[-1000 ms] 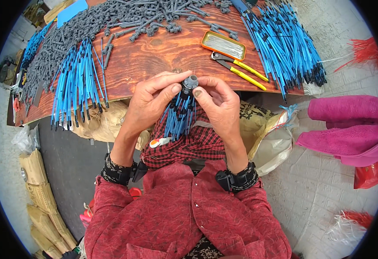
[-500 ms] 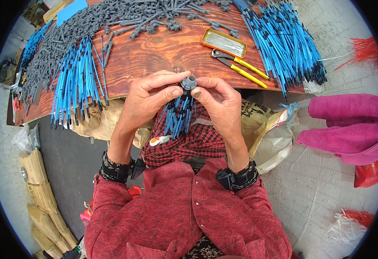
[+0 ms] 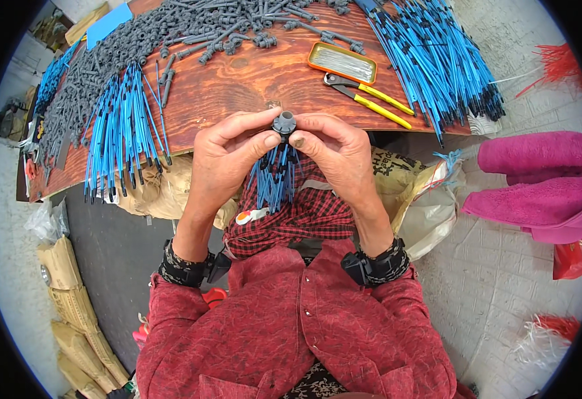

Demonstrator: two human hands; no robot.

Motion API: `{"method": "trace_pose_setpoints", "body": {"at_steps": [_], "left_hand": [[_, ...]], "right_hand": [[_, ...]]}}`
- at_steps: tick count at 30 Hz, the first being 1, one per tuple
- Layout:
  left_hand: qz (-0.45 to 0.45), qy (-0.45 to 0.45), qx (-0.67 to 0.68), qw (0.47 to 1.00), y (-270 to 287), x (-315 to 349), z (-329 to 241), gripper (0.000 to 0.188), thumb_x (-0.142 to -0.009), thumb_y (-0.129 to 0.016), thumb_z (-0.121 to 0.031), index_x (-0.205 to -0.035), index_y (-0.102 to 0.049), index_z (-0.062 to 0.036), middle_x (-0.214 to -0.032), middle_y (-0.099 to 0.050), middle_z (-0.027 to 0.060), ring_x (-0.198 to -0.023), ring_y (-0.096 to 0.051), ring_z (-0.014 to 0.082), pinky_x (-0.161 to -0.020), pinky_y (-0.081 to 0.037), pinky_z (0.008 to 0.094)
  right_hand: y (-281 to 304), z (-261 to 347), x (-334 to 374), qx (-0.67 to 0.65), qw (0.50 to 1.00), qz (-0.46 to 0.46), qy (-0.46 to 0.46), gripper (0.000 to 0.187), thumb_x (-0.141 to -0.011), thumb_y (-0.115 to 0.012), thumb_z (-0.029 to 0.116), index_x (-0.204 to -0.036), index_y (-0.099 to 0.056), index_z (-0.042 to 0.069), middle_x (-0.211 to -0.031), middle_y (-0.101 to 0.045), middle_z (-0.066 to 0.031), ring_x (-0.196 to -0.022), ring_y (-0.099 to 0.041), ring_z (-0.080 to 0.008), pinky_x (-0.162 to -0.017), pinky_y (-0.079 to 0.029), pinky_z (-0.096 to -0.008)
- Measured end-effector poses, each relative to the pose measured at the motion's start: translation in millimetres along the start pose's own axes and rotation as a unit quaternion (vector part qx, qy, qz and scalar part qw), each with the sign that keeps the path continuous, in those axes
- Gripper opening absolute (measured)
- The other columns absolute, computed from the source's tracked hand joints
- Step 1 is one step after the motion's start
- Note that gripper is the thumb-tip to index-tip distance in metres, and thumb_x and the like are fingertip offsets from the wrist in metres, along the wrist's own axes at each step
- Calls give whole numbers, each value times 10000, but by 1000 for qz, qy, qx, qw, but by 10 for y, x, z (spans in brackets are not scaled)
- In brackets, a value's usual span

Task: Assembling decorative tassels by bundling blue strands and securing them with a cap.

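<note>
Above my lap, in front of the table edge, I hold a dark grey round plastic hub (image 3: pixel 284 124) with a hollow threaded top. Blue rods (image 3: pixel 274 183) with black fittings hang beneath it in a bundle. My left hand (image 3: pixel 228 156) pinches the hub from the left between thumb and fingertips. From the right, my right hand (image 3: pixel 341 154) grips it the same way. How the rods join the hub is hidden by my fingers.
The wooden table (image 3: pixel 237 83) carries a pile of grey plastic fittings (image 3: pixel 124 40), blue rods in a left bundle (image 3: pixel 121 123) and a right bundle (image 3: pixel 437 60), yellow-handled cutters (image 3: pixel 380 112), and an orange-rimmed tin (image 3: pixel 311 58) of thin metal pins. A sack (image 3: pixel 430 216) stands at right.
The hub has tipped slightly, so its hollow top shows at a different angle. Both hands keep hold of it. The whole view has shifted a little.
</note>
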State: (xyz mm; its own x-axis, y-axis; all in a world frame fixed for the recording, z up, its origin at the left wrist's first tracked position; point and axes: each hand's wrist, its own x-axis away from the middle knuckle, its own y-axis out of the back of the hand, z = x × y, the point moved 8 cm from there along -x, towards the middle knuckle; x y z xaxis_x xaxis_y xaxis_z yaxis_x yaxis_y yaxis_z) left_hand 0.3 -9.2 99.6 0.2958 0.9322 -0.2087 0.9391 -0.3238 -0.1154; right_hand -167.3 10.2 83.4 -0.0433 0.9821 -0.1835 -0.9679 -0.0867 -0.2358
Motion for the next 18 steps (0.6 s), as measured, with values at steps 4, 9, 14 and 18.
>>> {"method": "trace_pose_setpoints", "body": {"at_steps": [4, 9, 14, 18], "left_hand": [[-35, -38, -20, 998, -43, 48, -129, 340, -902, -743, 51, -1240, -711, 36, -1180, -707, 123, -1075, -681, 164, -943, -551, 274], [-71, -71, -39, 994, -65, 142, -148, 333, -893, -743, 67, -1224, -713, 46, -1153, -705, 112, -1067, -681, 161, -938, -552, 271], [-87, -73, -15, 993, 1, 133, -182, 324, -882, -745, 90, -1203, -716, 51, -1139, -704, 111, -1048, -695, 158, -930, -561, 260], [-80, -62, -6, 995, 40, 97, -173, 313, -886, -743, 88, -1195, -704, 64, -1122, -716, 114, -1055, -705, 170, -947, -572, 277]], "right_hand": [[-16, 189, -3, 120, 991, -4, 65, 258, -913, -786, 88, -1138, -753, -33, -1027, -744, -83, -926, -684, -118, -798, -561, -259], [-11, 100, -21, 108, 992, 10, 67, 259, -913, -786, 95, -1134, -754, -36, -1020, -744, -88, -915, -685, -120, -793, -556, -260], [-87, 87, -47, 48, 997, 15, 57, 273, -922, -775, 95, -1153, -741, -47, -1069, -731, -95, -944, -685, -122, -820, -560, -257], [-132, 188, -101, 97, 993, 32, 63, 260, -930, -761, 86, -1157, -741, -40, -1074, -722, -94, -976, -681, -126, -843, -557, -255]]}}
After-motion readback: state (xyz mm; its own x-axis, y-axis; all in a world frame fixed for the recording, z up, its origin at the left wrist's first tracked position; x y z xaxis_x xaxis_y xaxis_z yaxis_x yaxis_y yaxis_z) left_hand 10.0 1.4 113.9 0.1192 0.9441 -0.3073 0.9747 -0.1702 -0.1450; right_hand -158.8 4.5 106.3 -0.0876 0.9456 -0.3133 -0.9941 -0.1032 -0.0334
